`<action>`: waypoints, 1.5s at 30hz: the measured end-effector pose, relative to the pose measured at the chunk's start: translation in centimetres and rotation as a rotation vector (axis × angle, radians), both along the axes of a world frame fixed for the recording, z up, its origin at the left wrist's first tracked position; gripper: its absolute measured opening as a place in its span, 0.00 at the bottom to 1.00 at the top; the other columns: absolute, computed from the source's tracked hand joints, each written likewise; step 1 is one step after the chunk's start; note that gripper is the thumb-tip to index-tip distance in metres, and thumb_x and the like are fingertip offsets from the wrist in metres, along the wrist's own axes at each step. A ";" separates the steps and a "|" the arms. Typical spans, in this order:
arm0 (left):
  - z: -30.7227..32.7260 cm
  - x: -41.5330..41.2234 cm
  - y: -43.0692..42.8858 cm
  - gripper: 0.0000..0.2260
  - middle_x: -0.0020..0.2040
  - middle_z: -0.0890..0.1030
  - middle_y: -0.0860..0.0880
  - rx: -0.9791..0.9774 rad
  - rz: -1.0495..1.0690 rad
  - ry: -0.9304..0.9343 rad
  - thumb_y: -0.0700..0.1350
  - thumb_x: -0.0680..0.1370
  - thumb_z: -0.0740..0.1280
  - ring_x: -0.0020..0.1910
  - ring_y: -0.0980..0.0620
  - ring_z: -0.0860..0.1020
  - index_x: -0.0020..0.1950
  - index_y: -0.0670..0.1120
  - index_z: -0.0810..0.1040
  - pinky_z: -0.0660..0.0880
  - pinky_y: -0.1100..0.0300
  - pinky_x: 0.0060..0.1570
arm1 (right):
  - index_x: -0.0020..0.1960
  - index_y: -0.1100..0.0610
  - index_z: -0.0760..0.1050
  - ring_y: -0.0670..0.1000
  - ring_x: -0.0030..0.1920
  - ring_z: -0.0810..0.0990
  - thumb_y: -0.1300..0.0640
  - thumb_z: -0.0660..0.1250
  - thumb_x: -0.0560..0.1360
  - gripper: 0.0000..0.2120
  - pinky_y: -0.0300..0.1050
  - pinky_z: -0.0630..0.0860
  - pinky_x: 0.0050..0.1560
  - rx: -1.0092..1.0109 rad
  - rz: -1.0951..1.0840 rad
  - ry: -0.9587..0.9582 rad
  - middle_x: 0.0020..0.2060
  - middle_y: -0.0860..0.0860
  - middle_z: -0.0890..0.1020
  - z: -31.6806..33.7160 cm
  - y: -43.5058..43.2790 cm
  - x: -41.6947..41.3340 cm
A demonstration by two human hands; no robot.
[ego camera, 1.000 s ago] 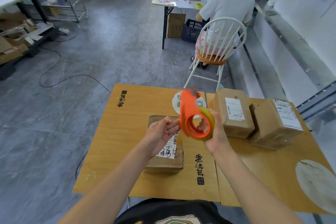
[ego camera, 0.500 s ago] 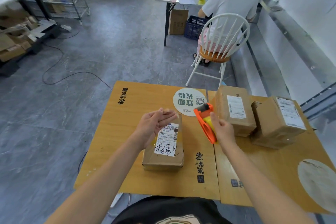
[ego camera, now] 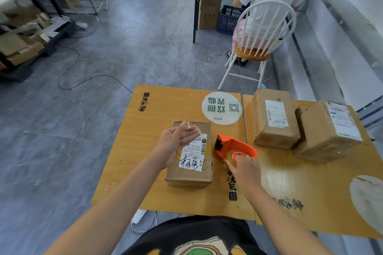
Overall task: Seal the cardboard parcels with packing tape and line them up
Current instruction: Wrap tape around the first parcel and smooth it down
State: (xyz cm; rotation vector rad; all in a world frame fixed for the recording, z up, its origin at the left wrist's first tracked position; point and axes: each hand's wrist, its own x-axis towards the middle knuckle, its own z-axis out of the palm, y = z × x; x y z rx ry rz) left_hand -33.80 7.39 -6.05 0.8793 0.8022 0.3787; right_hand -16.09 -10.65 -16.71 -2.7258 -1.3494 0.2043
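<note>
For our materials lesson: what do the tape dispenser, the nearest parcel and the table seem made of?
Tape dispenser: probably plastic, orange, with a smooth moulded shell. Parcel: brown cardboard, mostly matt, creased at the edges. Table: wood or wood-look laminate; grain shows and the surface shines.

Tape dispenser (ego camera: 235,148) no longer up in the air: now lies flat on table (ego camera: 145,151), just R of labelled parcel (ego camera: 188,178), R hand (ego camera: 245,168) still on it. L hand (ego camera: 176,145) now away from dispenser, pinching clear tape strip (ego camera: 194,130) over parcel.
</note>
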 end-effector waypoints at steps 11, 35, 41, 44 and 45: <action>-1.2 -0.4 -0.8 0.18 0.55 0.84 0.39 -0.017 -0.040 0.051 0.48 0.83 0.61 0.58 0.46 0.82 0.61 0.34 0.78 0.73 0.51 0.68 | 0.60 0.54 0.78 0.53 0.63 0.71 0.42 0.59 0.81 0.20 0.46 0.63 0.68 -0.261 0.120 -0.040 0.61 0.50 0.77 -0.7 -0.6 -1.8; -1.6 -1.1 -2.5 0.10 0.49 0.86 0.52 0.563 -0.200 0.185 0.50 0.81 0.66 0.52 0.55 0.82 0.56 0.46 0.82 0.76 0.59 0.57 | 0.55 0.62 0.82 0.52 0.45 0.83 0.47 0.61 0.82 0.19 0.45 0.79 0.45 0.330 -0.590 1.547 0.47 0.55 0.86 10.7 6.1 -5.7; -2.7 -1.5 -3.9 0.09 0.55 0.84 0.52 0.677 -0.243 0.157 0.44 0.79 0.69 0.59 0.60 0.80 0.59 0.48 0.78 0.74 0.61 0.61 | 0.51 0.56 0.82 0.51 0.45 0.82 0.48 0.73 0.74 0.12 0.44 0.78 0.44 0.315 -0.676 1.663 0.40 0.50 0.85 10.7 6.2 -6.0; -3.3 -2.0 -4.2 0.13 0.56 0.82 0.56 0.798 -0.266 0.190 0.48 0.77 0.72 0.61 0.62 0.77 0.60 0.52 0.76 0.71 0.64 0.62 | 0.53 0.59 0.84 0.51 0.48 0.80 0.52 0.77 0.71 0.15 0.45 0.79 0.51 0.311 -0.704 1.724 0.48 0.52 0.85 10.7 6.2 -6.0; -3.5 -2.1 -4.3 0.15 0.57 0.81 0.56 0.825 -0.274 0.193 0.49 0.76 0.73 0.61 0.62 0.77 0.61 0.51 0.75 0.71 0.64 0.63 | 0.53 0.59 0.84 0.50 0.48 0.79 0.53 0.77 0.70 0.15 0.45 0.78 0.51 0.311 -0.709 1.741 0.47 0.52 0.85 10.8 6.1 -6.0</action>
